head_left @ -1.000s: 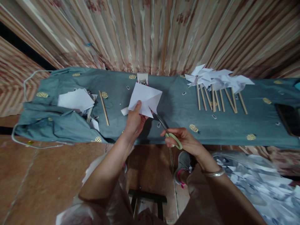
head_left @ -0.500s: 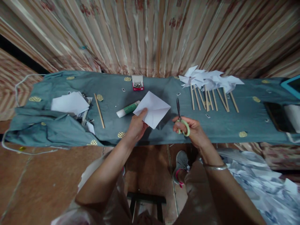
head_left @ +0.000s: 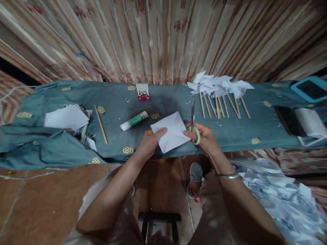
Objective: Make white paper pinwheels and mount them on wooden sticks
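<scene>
So there was this white tube with a green label (head_left: 134, 120) lying on the blue-green pineapple-print cloth (head_left: 170, 95), and I'll place everything off that. The square sheet of creased white paper (head_left: 172, 131) was up in the person's hands, just right of the tube and a bit nearer the body. The left hand (head_left: 148, 143) had its thumb pressed on top of the sheet's left side, clamping it, though I couldn't see the fingers underneath. The right hand (head_left: 207, 137) was at the sheet's right edge, thumb touching it, with fingers closed round the pale green handles of the metal scissors (head_left: 192, 114), whose blades sat together pointing away from the body. Behind the tube, slightly right, stood a small open red-and-white box (head_left: 143, 95) of shiny metal bits. Left of the tube was a thin wooden stick (head_left: 101, 124), and further left a pile of white paper (head_left: 66, 117). Well off to the tube's right lay a bunch of white paper pinwheels on wooden sticks (head_left: 219, 85).
</scene>
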Motion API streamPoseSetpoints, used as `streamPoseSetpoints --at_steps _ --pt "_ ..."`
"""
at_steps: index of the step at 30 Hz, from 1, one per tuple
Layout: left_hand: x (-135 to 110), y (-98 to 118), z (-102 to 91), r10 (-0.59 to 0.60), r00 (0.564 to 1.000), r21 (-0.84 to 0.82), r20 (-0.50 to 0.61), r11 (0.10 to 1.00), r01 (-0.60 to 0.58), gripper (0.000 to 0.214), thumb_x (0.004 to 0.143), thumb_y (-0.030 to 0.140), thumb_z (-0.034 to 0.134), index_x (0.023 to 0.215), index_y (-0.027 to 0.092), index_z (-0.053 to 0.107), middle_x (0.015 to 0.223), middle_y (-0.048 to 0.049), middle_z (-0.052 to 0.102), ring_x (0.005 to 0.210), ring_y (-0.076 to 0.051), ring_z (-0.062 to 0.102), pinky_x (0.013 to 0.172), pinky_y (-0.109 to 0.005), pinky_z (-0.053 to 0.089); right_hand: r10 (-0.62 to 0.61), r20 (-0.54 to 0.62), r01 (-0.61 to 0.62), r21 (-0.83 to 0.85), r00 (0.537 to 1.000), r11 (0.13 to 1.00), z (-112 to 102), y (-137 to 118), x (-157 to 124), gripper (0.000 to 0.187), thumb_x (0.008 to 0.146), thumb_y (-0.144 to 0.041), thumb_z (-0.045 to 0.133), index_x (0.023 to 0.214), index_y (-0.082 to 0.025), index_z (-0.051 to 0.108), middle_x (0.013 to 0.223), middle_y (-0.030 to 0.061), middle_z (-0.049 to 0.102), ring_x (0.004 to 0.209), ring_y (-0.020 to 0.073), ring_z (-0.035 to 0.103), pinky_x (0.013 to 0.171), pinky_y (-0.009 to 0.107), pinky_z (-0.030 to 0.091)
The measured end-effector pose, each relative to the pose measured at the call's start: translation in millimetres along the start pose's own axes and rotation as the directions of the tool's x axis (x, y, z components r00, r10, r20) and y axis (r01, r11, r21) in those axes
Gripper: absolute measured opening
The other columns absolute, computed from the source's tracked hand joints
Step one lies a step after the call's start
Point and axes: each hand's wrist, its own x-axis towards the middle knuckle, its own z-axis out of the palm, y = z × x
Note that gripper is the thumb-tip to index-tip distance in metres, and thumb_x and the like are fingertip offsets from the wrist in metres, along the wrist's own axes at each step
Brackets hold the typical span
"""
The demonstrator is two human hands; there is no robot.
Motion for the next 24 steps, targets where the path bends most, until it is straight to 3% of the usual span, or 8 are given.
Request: streamPoseSetpoints --at_steps 5,12,19,24 --pt "-1 3 0.7 0.033 0.998 0.065 -0.050 0.997 -0.029 0.037 0.049 0.036 0.092 0.072 0.011 0.076 0.073 -0.0075 0.076 0.060 -0.017 0.065 0.062 -0.028 0.051 0.011 0.067 -0.013 0.034 0.998 0.999 4 -4 0 0.045 0.047 -0.040 0.091 0.076 -0.019 0.065 0.054 -0.0087 0.054 0.049 0.0062 0.044 0.047 0.020 0.032" --pt "3 10 2.8 0.051 0.987 0.057 -0.151 0.997 -0.043 0.045 0.045 0.043 0.092 0.069 0.009 0.073 0.061 -0.0069 0.071 0.053 -0.017 0.064 0.057 -0.027 0.051 0.029 0.089 -0.039 0.109 0.996 0.993 7 -3 0 0.049 0.040 -0.031 0.092 0.077 -0.019 0.064 0.057 -0.0084 0.058 0.052 0.0069 0.047 0.050 0.020 0.036" --pt "8 16 0.6 0.105 0.983 0.088 -0.153 0.992 -0.093 0.032 0.055 0.042 0.086 0.063 0.017 0.068 0.059 -0.0036 0.070 0.073 -0.026 0.072 0.064 -0.031 0.056 0.033 0.103 -0.046 0.127 0.994 0.991 9 -4 -3 0.048 0.041 -0.029 0.092 0.078 -0.019 0.063 0.059 -0.0082 0.060 0.053 0.0066 0.049 0.051 0.020 0.040" --pt "11 22 -8.2 0.138 0.971 0.063 -0.198 0.990 -0.128 0.027 0.063 0.036 0.082 0.070 0.013 0.069 0.068 -0.0055 0.072 0.069 -0.020 0.070 0.068 -0.030 0.056 0.033 0.102 -0.045 0.117 0.994 0.992 8 -7 -7 0.046 0.042 -0.031 0.090 0.076 -0.019 0.062 0.056 -0.0092 0.058 0.051 0.0058 0.048 0.049 0.019 0.038"
